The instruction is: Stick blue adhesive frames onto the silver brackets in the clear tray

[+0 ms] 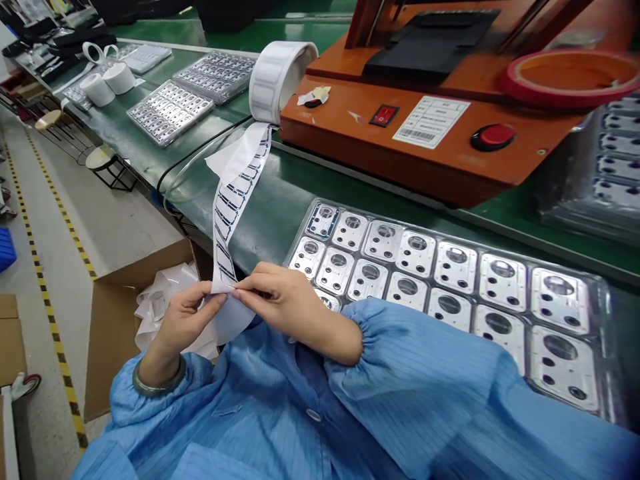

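A white strip of adhesive stickers (227, 210) with dark frame outlines runs down from a roll (265, 83) beside the orange machine. My left hand (186, 313) pinches the lower end of this strip between thumb and fingers. Right beside it, my right hand (285, 297) has its fingertips pinched together at the strip's edge; what exactly they grip is too small to make out. A clear tray (607, 313) of silver metal plates (406, 253) lies to the right of my hands. The plate (321, 220) in its far left corner has a dark blue border.
An orange machine (350, 127) with a red switch and button stands behind the tray, a red tape roll (510, 83) on it. More filled trays (170, 113) and white rolls (97, 89) sit further left. Below is a cardboard box (113, 333) with discarded backing paper (165, 293).
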Action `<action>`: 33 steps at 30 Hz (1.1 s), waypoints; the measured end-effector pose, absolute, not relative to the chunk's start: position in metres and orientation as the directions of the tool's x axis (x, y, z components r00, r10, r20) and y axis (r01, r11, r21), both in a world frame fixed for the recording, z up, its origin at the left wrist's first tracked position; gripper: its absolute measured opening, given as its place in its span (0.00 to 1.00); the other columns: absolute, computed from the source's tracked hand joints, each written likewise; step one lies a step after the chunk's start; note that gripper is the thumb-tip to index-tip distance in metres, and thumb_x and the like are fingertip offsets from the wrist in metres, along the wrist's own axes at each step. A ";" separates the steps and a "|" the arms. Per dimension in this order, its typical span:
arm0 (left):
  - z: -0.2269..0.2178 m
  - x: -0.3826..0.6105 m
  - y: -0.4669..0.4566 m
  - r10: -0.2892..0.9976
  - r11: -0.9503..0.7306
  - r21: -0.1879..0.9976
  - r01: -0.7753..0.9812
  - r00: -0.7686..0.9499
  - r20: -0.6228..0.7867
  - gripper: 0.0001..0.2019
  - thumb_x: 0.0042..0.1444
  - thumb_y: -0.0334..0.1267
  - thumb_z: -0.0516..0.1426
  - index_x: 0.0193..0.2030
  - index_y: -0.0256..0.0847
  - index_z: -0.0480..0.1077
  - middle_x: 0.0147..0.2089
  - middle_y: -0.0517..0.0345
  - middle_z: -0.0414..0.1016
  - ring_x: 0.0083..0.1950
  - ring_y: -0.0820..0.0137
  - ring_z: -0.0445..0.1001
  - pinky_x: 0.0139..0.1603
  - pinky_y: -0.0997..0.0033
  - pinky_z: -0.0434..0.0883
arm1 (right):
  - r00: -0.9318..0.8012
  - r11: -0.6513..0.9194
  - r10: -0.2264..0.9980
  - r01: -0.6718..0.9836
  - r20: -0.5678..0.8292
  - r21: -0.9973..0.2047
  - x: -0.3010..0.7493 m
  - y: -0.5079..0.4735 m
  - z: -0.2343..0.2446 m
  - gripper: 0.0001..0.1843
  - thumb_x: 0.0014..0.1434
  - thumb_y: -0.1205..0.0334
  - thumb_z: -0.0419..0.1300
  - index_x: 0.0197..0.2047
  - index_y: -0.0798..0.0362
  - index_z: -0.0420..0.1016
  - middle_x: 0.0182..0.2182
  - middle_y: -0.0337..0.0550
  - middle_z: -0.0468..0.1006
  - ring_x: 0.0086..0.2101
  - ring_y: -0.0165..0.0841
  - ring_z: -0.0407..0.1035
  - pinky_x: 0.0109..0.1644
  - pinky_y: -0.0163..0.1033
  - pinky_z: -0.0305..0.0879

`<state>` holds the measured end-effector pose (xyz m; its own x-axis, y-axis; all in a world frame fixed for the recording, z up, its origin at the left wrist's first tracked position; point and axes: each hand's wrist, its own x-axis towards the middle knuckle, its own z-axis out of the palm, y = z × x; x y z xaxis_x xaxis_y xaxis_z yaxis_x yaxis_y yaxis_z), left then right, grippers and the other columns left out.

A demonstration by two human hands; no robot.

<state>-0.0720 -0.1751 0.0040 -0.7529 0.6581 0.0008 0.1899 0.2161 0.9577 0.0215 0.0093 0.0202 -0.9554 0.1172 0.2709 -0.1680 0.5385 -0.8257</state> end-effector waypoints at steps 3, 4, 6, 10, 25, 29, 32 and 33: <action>0.003 -0.077 -0.182 0.628 0.282 0.942 0.181 -0.777 -0.038 0.09 0.52 0.41 0.62 0.39 0.41 0.78 0.36 0.56 0.79 0.37 0.68 0.76 0.39 0.73 0.73 | -0.973 0.372 0.170 -0.086 0.159 -0.924 0.021 0.013 0.026 0.08 0.59 0.62 0.61 0.31 0.54 0.79 0.27 0.39 0.74 0.29 0.28 0.68 0.32 0.33 0.61; 0.003 -0.081 -0.186 0.600 0.323 0.929 0.182 -0.798 -0.052 0.10 0.52 0.42 0.62 0.39 0.41 0.77 0.35 0.57 0.79 0.35 0.69 0.75 0.36 0.74 0.72 | -0.976 0.318 0.184 -0.054 0.118 -0.947 0.021 0.015 0.029 0.07 0.58 0.62 0.61 0.30 0.54 0.78 0.27 0.39 0.74 0.29 0.28 0.68 0.32 0.33 0.61; 0.003 -0.094 -0.199 0.517 0.431 0.882 0.192 -0.853 -0.067 0.11 0.52 0.44 0.61 0.38 0.40 0.76 0.33 0.58 0.77 0.32 0.70 0.72 0.31 0.76 0.69 | -0.977 0.186 0.211 0.021 0.019 -0.982 0.022 0.022 0.034 0.08 0.57 0.60 0.62 0.28 0.54 0.77 0.26 0.38 0.74 0.27 0.27 0.67 0.32 0.33 0.61; 0.006 -0.122 -0.229 0.379 0.717 0.658 0.233 -0.921 -0.088 0.13 0.53 0.47 0.57 0.37 0.40 0.74 0.28 0.60 0.72 0.28 0.70 0.68 0.28 0.74 0.66 | -0.940 -0.112 0.292 0.148 -0.175 -0.983 0.030 0.038 0.044 0.14 0.52 0.52 0.65 0.25 0.55 0.75 0.19 0.35 0.69 0.20 0.24 0.59 0.24 0.32 0.55; 0.022 -0.018 -0.078 0.525 0.294 0.283 0.913 -0.401 0.751 0.14 0.50 0.40 0.66 0.42 0.41 0.72 0.35 0.56 0.67 0.37 0.68 0.67 0.40 0.66 0.67 | -0.765 -0.282 0.582 0.128 -0.275 -0.951 0.051 0.053 0.041 0.17 0.47 0.48 0.67 0.26 0.54 0.73 0.19 0.33 0.64 0.21 0.24 0.56 0.25 0.33 0.51; 0.019 -0.005 -0.053 0.491 0.340 0.235 0.910 -0.385 0.781 0.09 0.53 0.38 0.64 0.39 0.40 0.72 0.33 0.56 0.67 0.36 0.68 0.66 0.41 0.65 0.64 | -0.719 -0.286 0.638 0.112 -0.277 -0.952 0.062 0.057 0.043 0.17 0.47 0.49 0.67 0.26 0.54 0.73 0.19 0.33 0.65 0.22 0.25 0.55 0.25 0.34 0.51; 0.018 0.001 -0.046 0.492 0.341 0.245 0.908 -0.394 0.776 0.09 0.53 0.36 0.63 0.41 0.40 0.73 0.34 0.55 0.68 0.37 0.68 0.67 0.42 0.65 0.62 | -0.700 -0.304 0.660 0.085 -0.273 -0.949 0.069 0.061 0.044 0.16 0.47 0.49 0.67 0.26 0.54 0.73 0.21 0.33 0.66 0.22 0.25 0.55 0.25 0.34 0.51; 0.018 0.002 -0.044 0.489 0.346 0.243 0.906 -0.395 0.778 0.09 0.53 0.35 0.63 0.42 0.40 0.73 0.34 0.55 0.68 0.37 0.67 0.67 0.42 0.65 0.62 | -0.698 -0.310 0.663 0.072 -0.270 -0.948 0.071 0.062 0.044 0.16 0.47 0.50 0.67 0.26 0.54 0.72 0.21 0.34 0.66 0.22 0.25 0.55 0.25 0.34 0.52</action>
